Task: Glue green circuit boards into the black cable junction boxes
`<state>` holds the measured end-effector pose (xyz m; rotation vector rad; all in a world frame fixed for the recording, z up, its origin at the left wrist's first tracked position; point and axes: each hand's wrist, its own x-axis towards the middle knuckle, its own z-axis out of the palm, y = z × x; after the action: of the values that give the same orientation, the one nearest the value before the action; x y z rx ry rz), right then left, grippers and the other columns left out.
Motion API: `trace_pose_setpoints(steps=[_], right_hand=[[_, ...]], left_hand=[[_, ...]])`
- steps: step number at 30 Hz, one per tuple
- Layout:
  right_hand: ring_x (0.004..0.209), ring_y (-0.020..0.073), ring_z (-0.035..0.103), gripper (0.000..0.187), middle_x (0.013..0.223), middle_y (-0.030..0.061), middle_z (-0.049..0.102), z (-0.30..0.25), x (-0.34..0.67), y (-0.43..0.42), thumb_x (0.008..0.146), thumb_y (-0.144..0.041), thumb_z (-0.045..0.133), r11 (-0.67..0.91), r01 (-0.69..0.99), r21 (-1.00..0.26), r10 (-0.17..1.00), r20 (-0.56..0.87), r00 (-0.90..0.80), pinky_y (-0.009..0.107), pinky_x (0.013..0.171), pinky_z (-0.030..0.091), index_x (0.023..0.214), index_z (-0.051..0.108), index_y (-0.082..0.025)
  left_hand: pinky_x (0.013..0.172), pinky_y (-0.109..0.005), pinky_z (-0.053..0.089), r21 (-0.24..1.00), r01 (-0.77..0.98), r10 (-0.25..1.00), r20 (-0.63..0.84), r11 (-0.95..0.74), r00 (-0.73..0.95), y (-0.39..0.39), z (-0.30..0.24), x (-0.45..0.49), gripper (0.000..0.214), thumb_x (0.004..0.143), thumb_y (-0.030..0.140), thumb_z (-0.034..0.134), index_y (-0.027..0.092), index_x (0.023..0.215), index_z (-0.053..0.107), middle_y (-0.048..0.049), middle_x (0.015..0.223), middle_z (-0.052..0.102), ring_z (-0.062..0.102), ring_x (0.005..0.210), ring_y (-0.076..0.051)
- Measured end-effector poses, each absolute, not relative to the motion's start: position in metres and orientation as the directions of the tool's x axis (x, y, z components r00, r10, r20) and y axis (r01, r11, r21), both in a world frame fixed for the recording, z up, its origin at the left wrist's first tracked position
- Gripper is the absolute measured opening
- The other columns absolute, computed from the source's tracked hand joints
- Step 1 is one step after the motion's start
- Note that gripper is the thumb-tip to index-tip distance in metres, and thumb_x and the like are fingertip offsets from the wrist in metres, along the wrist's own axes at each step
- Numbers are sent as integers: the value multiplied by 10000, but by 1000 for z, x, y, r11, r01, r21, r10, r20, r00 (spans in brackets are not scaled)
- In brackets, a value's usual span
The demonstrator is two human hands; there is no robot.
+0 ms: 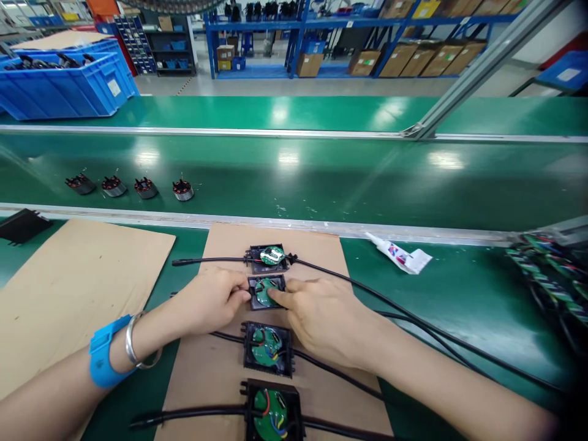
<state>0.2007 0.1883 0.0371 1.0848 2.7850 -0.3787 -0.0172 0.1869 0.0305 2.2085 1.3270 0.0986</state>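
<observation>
A row of several open black plastic cases lies on a cardboard sheet (pixel 225 245), each with a round green circuit board and black cables. My left hand (pixel 215 297) is closed, its thumb and forefinger pinching the left edge of the second case from the back (pixel 279 304), where its cable enters. Across that case, my right hand (pixel 321 312) rests at the right side, its index fingertip pressing on the circuit board (pixel 263 293) and the other fingers curled by the edge. Behind is another case (pixel 260 268); nearer me lie a third case (pixel 285 361) and the nearest case (pixel 296 422).
A white glue tube (pixel 399 254) lies to the right, near a pile of circuit boards with wires (pixel 551 275). Several motor stators (pixel 146 188) stand on the green belt beyond the metal rail. Another cardboard sheet (pixel 78 294) and a black part (pixel 22 226) are at left.
</observation>
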Motion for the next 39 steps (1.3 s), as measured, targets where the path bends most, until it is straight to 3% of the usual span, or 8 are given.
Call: trace_pose_setpoints(steps=[3,7,14,23,30,33,36,39], right_hand=[[696,209,628,341,803,86,646,32,201,185,850,-172,446,688,694,-212,679,-149,-719,311,598,417,1100,679,-169],[637,192,604,306,779,78,619,26,200,180,879,-202,452,654,723,-223,721,-103,-685,301,571,388,1071,688,-172],[652,195,615,310,796,79,620,24,197,174,876,-171,450,644,715,-273,714,-122,-689,305,586,407,1081,683,-161],[616,196,613,334,794,73,634,18,197,168,840,-174,470,653,702,-285,718,-62,-693,314,539,379,1100,679,-165],[589,178,589,277,775,74,642,11,197,170,828,-182,498,652,690,-314,726,-7,-688,309,513,323,1013,702,-152],[584,171,573,272,761,76,638,11,197,168,833,-181,487,644,698,-313,730,-22,-683,301,514,316,996,701,-143],[568,163,554,261,761,75,633,13,196,166,839,-175,481,631,719,-289,743,-39,-668,296,509,308,977,701,-150],[582,182,568,260,767,82,634,15,194,164,840,-171,476,646,716,-265,731,-53,-680,306,509,312,972,699,-146]], left_hand=[[598,-250,421,516,776,851,-155,-363,501,184,27,-20,72,861,159,545,174,837,610,-5,786,664,593,675,-158],[670,-285,470,487,773,869,-54,-407,491,176,24,-19,162,896,169,471,169,889,633,-36,848,692,632,746,-183],[602,-284,425,365,834,856,-156,-414,493,172,28,-12,295,912,164,387,175,697,589,-30,687,646,596,644,-176],[638,-288,439,333,861,861,-206,-385,465,161,27,-21,293,937,196,353,181,768,592,-39,782,679,629,719,-191],[525,-306,422,42,910,847,-350,-412,400,177,35,0,225,795,171,435,175,659,615,-94,664,686,625,586,-227],[551,-334,466,-23,901,837,-380,-434,394,185,43,8,184,717,169,485,164,614,637,-114,668,697,647,617,-257],[590,-353,517,-25,912,873,-299,-410,385,177,44,4,235,783,216,478,161,680,681,-106,728,708,666,666,-261],[640,-336,570,-1,897,896,-38,-443,442,153,31,-5,352,862,147,390,133,1036,696,-112,930,722,687,767,-230]])
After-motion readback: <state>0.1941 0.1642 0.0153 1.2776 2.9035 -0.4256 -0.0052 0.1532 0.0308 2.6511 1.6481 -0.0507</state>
